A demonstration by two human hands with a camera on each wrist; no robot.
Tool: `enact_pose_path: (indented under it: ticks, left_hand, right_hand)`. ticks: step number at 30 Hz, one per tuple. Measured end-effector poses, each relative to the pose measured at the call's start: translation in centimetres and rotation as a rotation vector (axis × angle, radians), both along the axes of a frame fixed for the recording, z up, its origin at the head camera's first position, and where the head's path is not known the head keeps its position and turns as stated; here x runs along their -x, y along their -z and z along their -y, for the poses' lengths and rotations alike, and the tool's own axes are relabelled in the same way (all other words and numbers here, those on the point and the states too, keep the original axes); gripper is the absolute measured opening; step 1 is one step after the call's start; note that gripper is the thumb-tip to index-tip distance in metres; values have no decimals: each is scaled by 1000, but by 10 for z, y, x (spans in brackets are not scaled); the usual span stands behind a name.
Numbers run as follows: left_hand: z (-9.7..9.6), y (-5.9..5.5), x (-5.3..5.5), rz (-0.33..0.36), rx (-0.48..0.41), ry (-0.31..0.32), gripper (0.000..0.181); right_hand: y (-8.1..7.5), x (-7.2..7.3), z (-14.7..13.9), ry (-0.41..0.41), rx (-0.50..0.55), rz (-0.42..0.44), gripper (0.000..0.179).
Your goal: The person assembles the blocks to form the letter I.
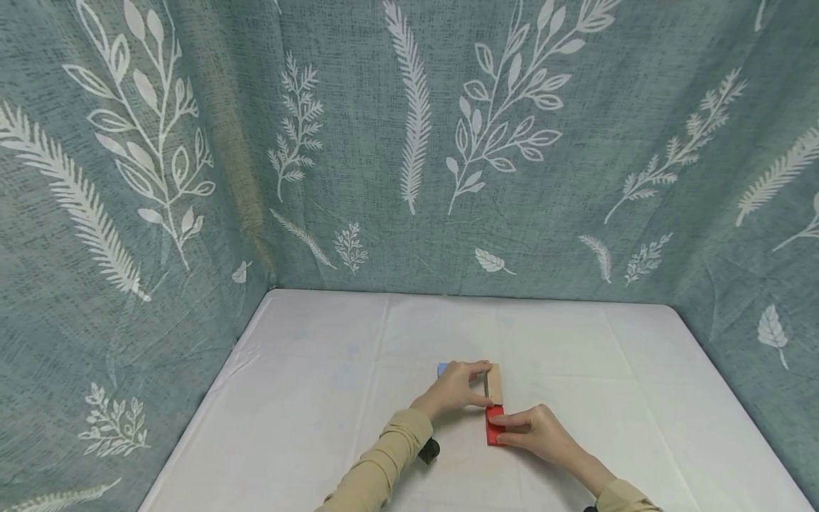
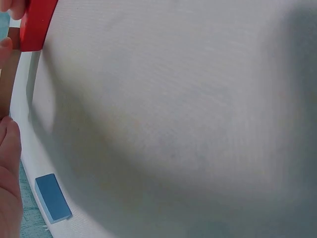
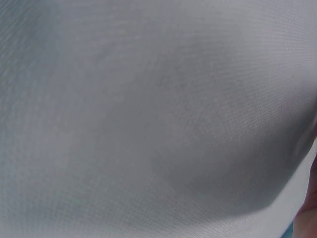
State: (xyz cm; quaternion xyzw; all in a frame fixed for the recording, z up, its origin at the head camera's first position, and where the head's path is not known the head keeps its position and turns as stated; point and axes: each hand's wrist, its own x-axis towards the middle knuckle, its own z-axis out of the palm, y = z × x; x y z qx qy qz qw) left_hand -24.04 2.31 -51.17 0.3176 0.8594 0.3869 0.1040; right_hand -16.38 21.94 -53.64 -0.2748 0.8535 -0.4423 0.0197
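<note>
Blocks number three: one wooden block (image 1: pixel 495 385), one red block (image 1: pixel 490 432) at its six o'clock, one blue block (image 1: pixel 442 368) towards its ten o'clock. Hands total two: one left hand (image 1: pixel 451 388) at nine o'clock, one right hand (image 1: pixel 542 432) between four and five. Tables: one white-covered table (image 1: pixel 288 391).

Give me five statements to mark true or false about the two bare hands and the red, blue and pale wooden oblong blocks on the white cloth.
1. The left hand holds the pale wooden oblong block. True.
2. The right hand holds nothing. False: it holds the red oblong block.
3. The red block lies at the wooden block's near end. True.
4. The left hand grips the blue oblong block. False: the blue block lies on the white cloth, apart from that hand.
5. The left arm wears a tan fabric sleeve. True.
</note>
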Motion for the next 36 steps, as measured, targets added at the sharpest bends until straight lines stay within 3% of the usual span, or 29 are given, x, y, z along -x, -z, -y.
enact_pose_path:
  ticks: [27, 36]
  left_hand:
    - [-2, 3, 0, -24, 19, -7, 60]
    - [-2, 1, 1, 32, 70, -29, 59]
  right_hand:
    - [-1, 0, 1, 12, -7, 16, 31]
    - [0, -1, 1, 19, 7, -2, 31]
